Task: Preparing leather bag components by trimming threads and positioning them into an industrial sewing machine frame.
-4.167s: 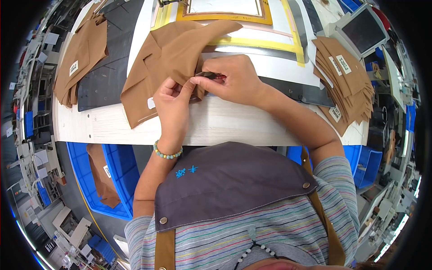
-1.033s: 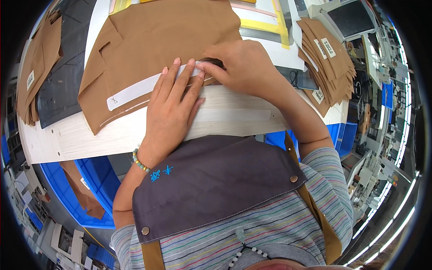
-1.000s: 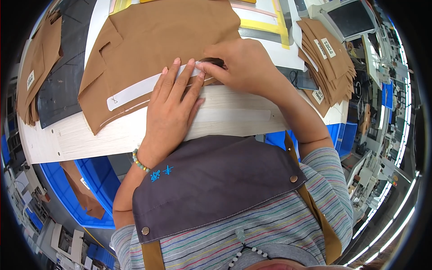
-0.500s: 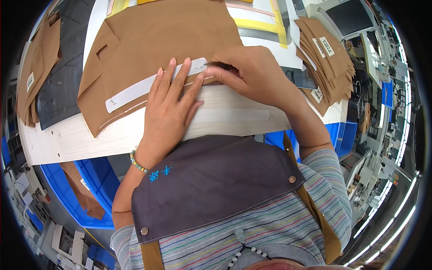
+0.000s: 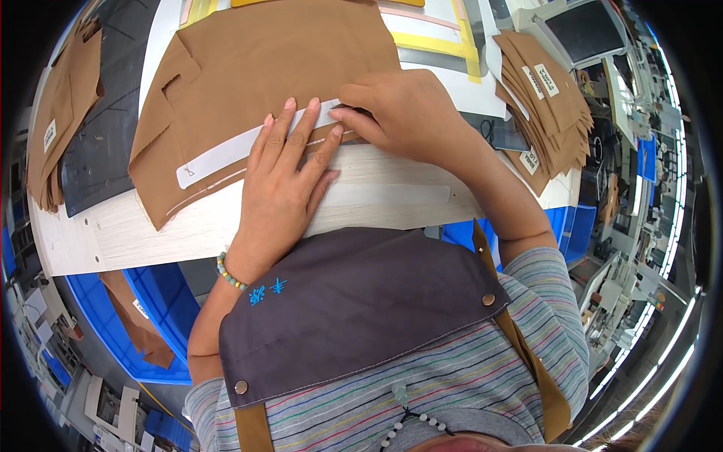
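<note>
A brown fabric panel (image 5: 286,56) lies spread on the pale work table, its near edge marked by a thin white line. Along that edge rests a narrow white strip (image 5: 215,157), with a small triangular mark near its left end. My left hand (image 5: 282,177) lies flat, fingers spread, pressing across the strip and the cloth. At the strip's right end, my right hand (image 5: 403,117) is closed, thumb and forefinger pinched together just above it. A dark sliver shows between those fingers, but what they hold is mostly hidden.
Stacks of brown fabric pieces with white labels stand at the right (image 5: 553,98) and left (image 5: 66,120). A yellow-edged template (image 5: 433,41) lies behind the panel. Below the table's left edge hangs a blue bin (image 5: 181,301). A dark screen (image 5: 584,30) stands at far right.
My right hand has shifted slightly left and covers more of the strip's right end. My left hand, the strip and the panel stay in place.
</note>
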`<state>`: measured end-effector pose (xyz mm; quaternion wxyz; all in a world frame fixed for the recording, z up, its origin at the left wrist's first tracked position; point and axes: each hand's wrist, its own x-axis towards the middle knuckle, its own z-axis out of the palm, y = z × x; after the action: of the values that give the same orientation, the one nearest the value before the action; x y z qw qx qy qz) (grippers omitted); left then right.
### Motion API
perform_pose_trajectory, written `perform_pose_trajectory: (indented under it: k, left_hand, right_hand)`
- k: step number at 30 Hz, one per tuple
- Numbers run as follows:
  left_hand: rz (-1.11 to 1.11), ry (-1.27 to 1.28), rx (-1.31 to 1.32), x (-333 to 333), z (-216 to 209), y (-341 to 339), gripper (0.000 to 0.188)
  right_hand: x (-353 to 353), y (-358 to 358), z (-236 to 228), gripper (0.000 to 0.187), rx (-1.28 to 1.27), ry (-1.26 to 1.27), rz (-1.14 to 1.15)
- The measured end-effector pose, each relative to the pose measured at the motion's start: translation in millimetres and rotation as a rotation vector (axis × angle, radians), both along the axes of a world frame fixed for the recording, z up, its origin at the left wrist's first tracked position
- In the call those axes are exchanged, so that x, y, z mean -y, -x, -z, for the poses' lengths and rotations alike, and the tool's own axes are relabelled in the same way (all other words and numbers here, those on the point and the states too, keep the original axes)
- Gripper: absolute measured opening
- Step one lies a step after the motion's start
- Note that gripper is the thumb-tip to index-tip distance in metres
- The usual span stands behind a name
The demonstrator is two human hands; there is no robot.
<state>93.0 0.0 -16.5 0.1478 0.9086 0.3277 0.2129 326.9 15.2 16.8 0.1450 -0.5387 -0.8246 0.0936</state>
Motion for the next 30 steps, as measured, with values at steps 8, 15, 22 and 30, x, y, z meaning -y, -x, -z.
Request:
perform_pose_trajectory:
  k: [8,15,22,30]
  left_hand:
    - [-0.005,-0.008,0.018,-0.2,1.7,1.6,0.052]
    - [-0.002,-0.003,0.013,-0.3,1.0,1.3,0.051]
    - [0.003,-0.011,0.016,2.1,1.7,-3.4,0.049]
    - [0.006,0.031,0.041,-3.2,-5.9,7.7,0.06]
  right_hand:
    - [4.9,-9.8,-27.4,0.024,-0.324,0.438,-0.231]
    - [-2.8,1.7,4.9,0.027,-0.071,-0.077,-0.056]
    - [-2.4,-4.6,5.4,0.026,-0.049,-0.055,-0.119]
    - [59.3,-79.0,-60.3,0.035,-0.164,0.437,0.0]
